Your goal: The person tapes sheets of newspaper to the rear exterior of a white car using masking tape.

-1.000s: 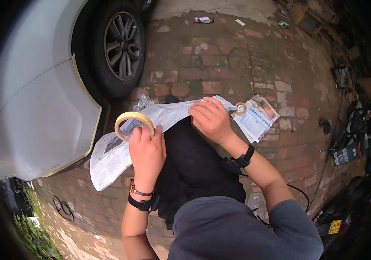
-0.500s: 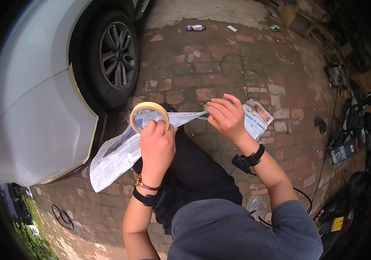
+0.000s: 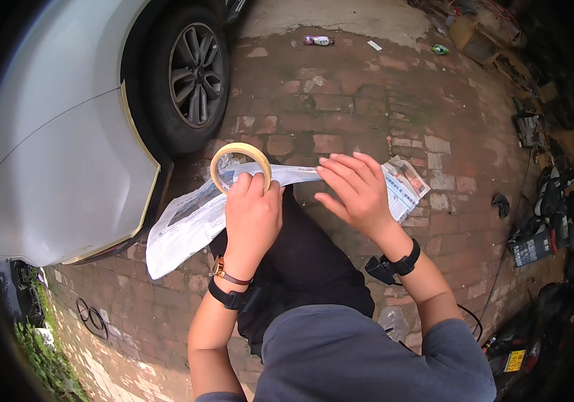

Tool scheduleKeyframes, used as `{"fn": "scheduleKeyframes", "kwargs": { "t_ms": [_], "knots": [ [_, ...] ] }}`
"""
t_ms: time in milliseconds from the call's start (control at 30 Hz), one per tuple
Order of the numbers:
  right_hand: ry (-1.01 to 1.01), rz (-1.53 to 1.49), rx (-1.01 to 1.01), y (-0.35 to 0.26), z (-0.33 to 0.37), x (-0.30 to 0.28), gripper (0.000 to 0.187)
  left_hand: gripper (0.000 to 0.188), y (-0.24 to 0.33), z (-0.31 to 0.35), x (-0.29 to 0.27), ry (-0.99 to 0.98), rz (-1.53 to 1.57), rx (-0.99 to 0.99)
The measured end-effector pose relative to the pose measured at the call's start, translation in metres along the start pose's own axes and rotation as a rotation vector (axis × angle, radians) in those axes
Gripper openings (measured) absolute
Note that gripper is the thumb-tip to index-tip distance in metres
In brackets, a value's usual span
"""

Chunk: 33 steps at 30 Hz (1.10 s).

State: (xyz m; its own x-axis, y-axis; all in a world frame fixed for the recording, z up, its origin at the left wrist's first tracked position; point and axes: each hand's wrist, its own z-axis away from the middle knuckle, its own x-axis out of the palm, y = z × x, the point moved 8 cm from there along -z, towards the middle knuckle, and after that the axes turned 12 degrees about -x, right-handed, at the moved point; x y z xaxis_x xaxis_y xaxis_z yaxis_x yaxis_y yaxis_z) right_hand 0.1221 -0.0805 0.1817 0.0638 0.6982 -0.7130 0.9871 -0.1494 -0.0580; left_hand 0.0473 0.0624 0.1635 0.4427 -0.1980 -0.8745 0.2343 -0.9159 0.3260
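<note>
1. Landmark: the long sheet of printed newspaper (image 3: pixel 196 218), lying across the person's lap in dark trousers (image 3: pixel 307 258). Its lower-left corner hangs free over the red brick paving (image 3: pixel 367 100); its right end sticks out past the right hand.
2. Left of the newspaper: white car body panel (image 3: pixel 66 167) with a strip of tan tape along its wheel-arch edge. The panel's lower edge sits just beside the paper's left corner, so little room there.
3. Above-left of the newspaper: black tyre with grey spoked alloy wheel (image 3: pixel 196 74), close to the paper's top edge.
4. Left hand (image 3: pixel 252 218): fingers curled tight round the lower rim of a tan ring-shaped roll of masking tape (image 3: pixel 240 164), held upright at the newspaper's top edge.
5. Right hand (image 3: pixel 357 194): fingers spread flat, palm down, pressing on the newspaper's top edge, holding nothing.
6. Right of the newspaper: open brick; dark tools and clutter (image 3: pixel 535 241) well apart at the far right rim.
</note>
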Motion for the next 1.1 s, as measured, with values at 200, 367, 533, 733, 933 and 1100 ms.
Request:
{"fn": "scheduleKeyframes", "kwargs": {
  "t_ms": [200, 367, 533, 733, 933, 1100],
  "knots": [
    [-0.042, -0.065, -0.206, -0.029, -0.025, 0.044, 0.014, 0.017, -0.006, 0.009, -0.014, 0.105, -0.048, 0.074],
    [-0.06, -0.019, -0.254, -0.036, -0.033, 0.037, 0.01, 0.021, -0.031, 0.028, -0.023, 0.15, -0.078, 0.112],
    [-0.104, 0.032, -0.263, -0.03, -0.027, 0.032, 0.013, 0.025, -0.062, 0.044, -0.03, 0.147, -0.132, 0.079],
    [-0.116, 0.026, -0.271, -0.026, -0.023, 0.029, 0.016, 0.037, -0.084, 0.055, -0.036, 0.076, -0.156, 0.032],
    [-0.067, 0.077, -0.243, -0.005, -0.011, 0.013, 0.018, 0.043, -0.103, 0.065, -0.052, 0.05, -0.09, -0.043],
    [-0.181, -0.059, -0.234, -0.013, -0.008, 0.023, 0.038, 0.04, -0.107, 0.076, -0.042, 0.027, -0.088, -0.002]
  ]
}}
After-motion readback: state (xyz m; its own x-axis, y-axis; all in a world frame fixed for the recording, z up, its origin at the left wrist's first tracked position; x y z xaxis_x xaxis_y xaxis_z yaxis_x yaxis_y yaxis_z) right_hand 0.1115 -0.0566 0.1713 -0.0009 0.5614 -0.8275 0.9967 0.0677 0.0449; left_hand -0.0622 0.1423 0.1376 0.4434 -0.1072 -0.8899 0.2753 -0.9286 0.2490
